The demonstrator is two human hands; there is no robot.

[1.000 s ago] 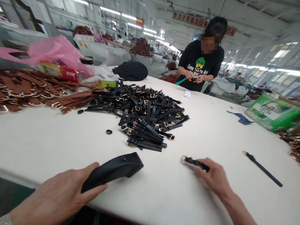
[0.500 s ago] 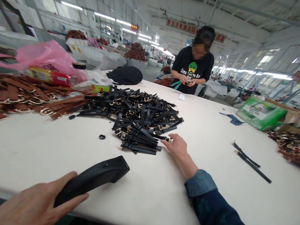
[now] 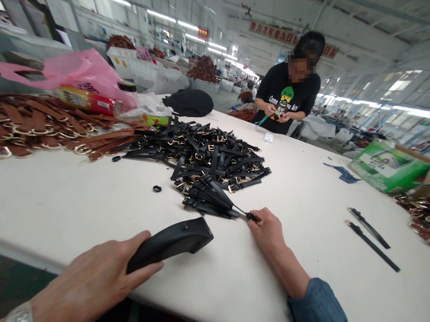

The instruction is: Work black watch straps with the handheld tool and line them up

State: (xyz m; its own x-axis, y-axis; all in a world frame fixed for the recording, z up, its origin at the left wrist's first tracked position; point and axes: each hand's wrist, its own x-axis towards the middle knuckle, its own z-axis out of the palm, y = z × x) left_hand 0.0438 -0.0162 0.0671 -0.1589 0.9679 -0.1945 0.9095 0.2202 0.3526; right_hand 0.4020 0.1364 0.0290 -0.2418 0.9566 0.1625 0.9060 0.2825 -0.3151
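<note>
My left hand (image 3: 95, 275) grips a black handheld tool (image 3: 172, 241) with a curved body, shaped like a hair clipper, above the table's near edge. Past it lies a heap of short black buckle straps (image 3: 215, 156) with gold-coloured buckles. My right hand (image 3: 268, 227) is closed at the heap's near right side. Its thumb and fingers pinch the end of a black strap (image 3: 251, 216), whose thin edge runs back to the heap. Part of that strap is hidden by the fingers. Two separate black straps (image 3: 373, 246) lie on the table to the right.
Brown buckle straps (image 3: 31, 121) are piled at left, under a pink bag (image 3: 75, 72) and a red-yellow bottle (image 3: 87, 101). A green box (image 3: 389, 165) and more brown straps (image 3: 427, 218) stand right. Across the white table (image 3: 77, 200), a person (image 3: 286, 91) handles something small.
My right hand has drawn a strap's end away from the heap, towards me. My left hand has moved right with the black tool. The whole view has shifted slightly.
</note>
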